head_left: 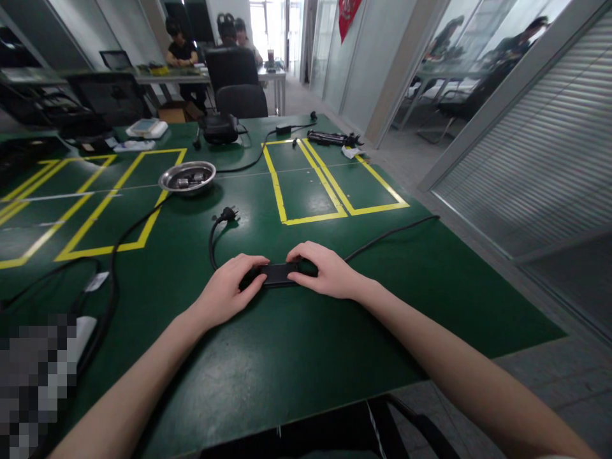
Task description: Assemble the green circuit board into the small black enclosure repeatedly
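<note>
A black power adapter [279, 274] lies on the green table between my two hands. My left hand [234, 284] grips its left end, thumb in front and fingers behind. At the opposite end, my right hand [324, 270] holds it the same way. From the left side a black cable curves up to a power plug [228, 214], which rests on the tabletop beyond my left hand. A thinner black cord [392, 236] runs from behind my right hand toward the table's right edge.
A metal bowl [188, 178] with small metal parts stands at the left, a black cable [113, 274] passing near it. Yellow tape rectangles [315, 220] mark the green table [229, 382]. A folded black tripod [335, 138] lies at the far edge. People sit at desks behind.
</note>
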Motion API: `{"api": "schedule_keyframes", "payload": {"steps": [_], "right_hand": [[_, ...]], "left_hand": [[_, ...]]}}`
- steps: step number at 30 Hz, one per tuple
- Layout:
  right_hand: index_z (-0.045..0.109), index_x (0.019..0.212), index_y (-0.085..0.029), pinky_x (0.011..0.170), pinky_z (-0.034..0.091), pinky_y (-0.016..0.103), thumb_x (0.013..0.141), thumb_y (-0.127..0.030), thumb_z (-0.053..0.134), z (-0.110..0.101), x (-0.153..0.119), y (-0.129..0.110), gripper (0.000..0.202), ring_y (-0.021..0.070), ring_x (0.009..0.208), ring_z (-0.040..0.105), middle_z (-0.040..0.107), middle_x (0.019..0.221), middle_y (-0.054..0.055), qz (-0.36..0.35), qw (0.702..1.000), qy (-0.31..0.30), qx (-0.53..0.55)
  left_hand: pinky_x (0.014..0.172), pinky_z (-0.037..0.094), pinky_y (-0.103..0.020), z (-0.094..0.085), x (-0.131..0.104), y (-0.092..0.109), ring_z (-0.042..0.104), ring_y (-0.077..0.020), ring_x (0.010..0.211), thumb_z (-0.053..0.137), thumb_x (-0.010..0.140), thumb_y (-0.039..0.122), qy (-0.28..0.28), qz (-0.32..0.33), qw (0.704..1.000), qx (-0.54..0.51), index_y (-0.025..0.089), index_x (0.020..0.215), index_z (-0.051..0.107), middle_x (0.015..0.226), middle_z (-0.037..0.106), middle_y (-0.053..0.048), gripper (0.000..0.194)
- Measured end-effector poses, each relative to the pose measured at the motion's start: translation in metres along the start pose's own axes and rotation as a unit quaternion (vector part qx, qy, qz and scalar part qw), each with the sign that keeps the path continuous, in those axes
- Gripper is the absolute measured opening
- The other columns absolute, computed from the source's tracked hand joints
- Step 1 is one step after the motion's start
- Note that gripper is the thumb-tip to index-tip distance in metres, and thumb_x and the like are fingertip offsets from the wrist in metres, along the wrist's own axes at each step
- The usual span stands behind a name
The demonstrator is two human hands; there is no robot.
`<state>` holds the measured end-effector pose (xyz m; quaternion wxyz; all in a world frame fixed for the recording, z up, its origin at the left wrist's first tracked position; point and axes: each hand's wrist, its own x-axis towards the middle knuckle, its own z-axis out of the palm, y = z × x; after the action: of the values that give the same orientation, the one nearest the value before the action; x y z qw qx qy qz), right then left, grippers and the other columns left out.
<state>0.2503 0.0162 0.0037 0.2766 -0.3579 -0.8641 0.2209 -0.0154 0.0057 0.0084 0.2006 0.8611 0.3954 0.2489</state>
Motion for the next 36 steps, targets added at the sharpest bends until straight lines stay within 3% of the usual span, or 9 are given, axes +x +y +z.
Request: {"api": "schedule_keyframes", "payload": {"steps": [6, 14, 18, 23, 31, 36], "right_hand": [[0.071, 0.1, -0.018, 0.094, 0.051, 0.041, 0.093, -0.037, 0.075, -0.003, 0.002, 0.002, 0.02, 0.0241, 0.103, 0.065, 0.072, 0.11, 0.01, -0.011, 1.0, -0.024, -0.007], [0.068, 0.106, -0.018, 0.077, 0.048, 0.031, 0.081, -0.035, 0.087, -0.007, 0.0, -0.006, 0.035, 0.0183, 0.082, 0.064, 0.069, 0.092, 0.003, 0.011, 0.999, -0.048, -0.007], [0.067, 0.11, -0.018, 0.074, 0.046, 0.029, 0.078, -0.029, 0.089, -0.005, 0.0, -0.007, 0.04, 0.0173, 0.081, 0.062, 0.068, 0.093, 0.002, 0.007, 0.999, -0.039, -0.029], [0.064, 0.091, -0.018, 0.069, 0.042, 0.028, 0.08, -0.028, 0.088, -0.002, 0.0, -0.004, 0.028, 0.018, 0.08, 0.059, 0.064, 0.088, 0.003, -0.01, 0.998, -0.026, -0.055], [0.06, 0.092, -0.019, 0.072, 0.044, 0.032, 0.088, -0.028, 0.079, 0.003, -0.002, -0.001, 0.021, 0.0209, 0.083, 0.057, 0.065, 0.088, 0.005, -0.096, 0.992, 0.012, -0.077], [0.063, 0.095, -0.018, 0.072, 0.047, 0.033, 0.095, -0.035, 0.071, 0.002, -0.002, 0.001, 0.019, 0.0218, 0.084, 0.059, 0.067, 0.089, 0.007, -0.123, 0.986, 0.034, -0.106]], "left_hand": [[0.091, 0.053, -0.044, -0.001, 0.003, -0.001, 0.063, -0.0275, 0.103, 0.05, 0.103, 0.037, -0.02, 0.017, 0.998, 0.065, 0.02, 0.118, 0.07, 0.115, 0.07, -0.011, 0.03], [0.084, 0.055, -0.038, -0.007, -0.002, 0.007, 0.067, -0.0249, 0.094, 0.058, 0.1, 0.044, -0.052, 0.023, 0.998, 0.033, 0.02, 0.113, 0.065, 0.104, 0.072, -0.008, 0.028], [0.079, 0.054, -0.036, -0.004, -0.002, 0.005, 0.068, -0.0238, 0.087, 0.062, 0.097, 0.042, -0.039, 0.018, 0.998, 0.04, 0.02, 0.11, 0.063, 0.098, 0.073, -0.006, 0.026], [0.077, 0.051, -0.035, 0.0, -0.001, 0.004, 0.066, -0.0223, 0.082, 0.064, 0.098, 0.041, -0.007, 0.042, 0.997, 0.063, 0.02, 0.103, 0.064, 0.092, 0.072, -0.005, 0.022], [0.077, 0.05, -0.034, 0.0, -0.001, 0.008, 0.065, -0.0202, 0.079, 0.064, 0.098, 0.035, 0.026, 0.099, 0.991, 0.082, 0.019, 0.101, 0.064, 0.09, 0.072, -0.004, 0.017], [0.077, 0.049, -0.035, 0.0, 0.0, 0.008, 0.066, -0.0221, 0.085, 0.061, 0.101, 0.036, 0.039, 0.127, 0.984, 0.119, 0.018, 0.11, 0.067, 0.096, 0.076, -0.007, 0.022]]}}
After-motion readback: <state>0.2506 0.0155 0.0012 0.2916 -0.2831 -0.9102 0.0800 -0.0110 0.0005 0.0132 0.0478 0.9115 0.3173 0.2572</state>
